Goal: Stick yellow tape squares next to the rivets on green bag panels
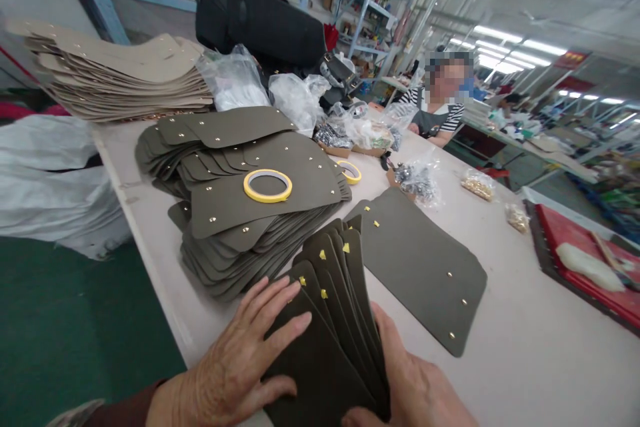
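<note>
A fanned bundle of dark olive panels (320, 353), with bits of yellow tape near their upper ends, stands at the front of the table. My right hand (415, 373) grips its right edge, thumb on the near face and fingers behind. Fingers spread, my left hand (245, 347) lies against the bundle's left face. A single olive panel (420, 267) with metal studs lies flat to the right. Behind my left hand rises a stack of studded olive panels (300, 180), topped by a yellow tape roll (267, 197). A second yellow tape roll (350, 172) sits just beyond.
Beige panels (125, 73) are piled at the back left. Plastic bags (295, 97) and a bag of dark small parts (420, 180) stand behind. Small bags of gold parts (477, 185) and a red tray (590, 253) lie right. A person (435, 107) is across the table.
</note>
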